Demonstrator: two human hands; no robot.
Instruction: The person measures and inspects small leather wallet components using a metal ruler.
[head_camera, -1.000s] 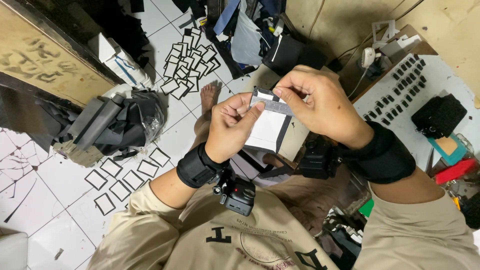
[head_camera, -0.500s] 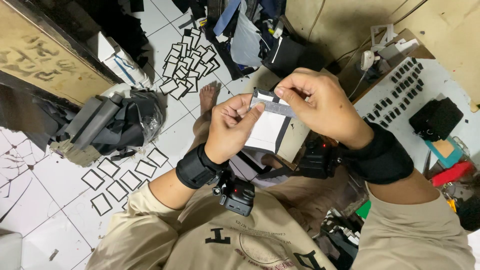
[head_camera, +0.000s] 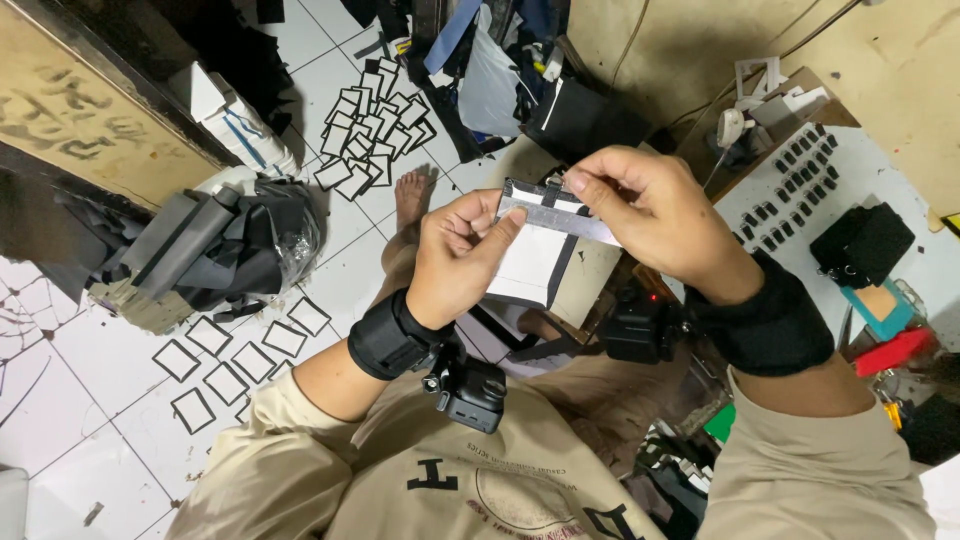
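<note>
Many black-edged white cards (head_camera: 375, 125) litter the white tiled floor (head_camera: 90, 400).

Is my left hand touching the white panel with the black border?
Touching: the head view shows the left hand with its fingertips pressed on the black-bordered white panel.

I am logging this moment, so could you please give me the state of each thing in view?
Left hand: pinching the white panel's left edge.
Right hand: pinching the panel's top edge.
White panel: black-edged, held up in the air.
Frame pieces: lying loose on the floor tiles.
</note>
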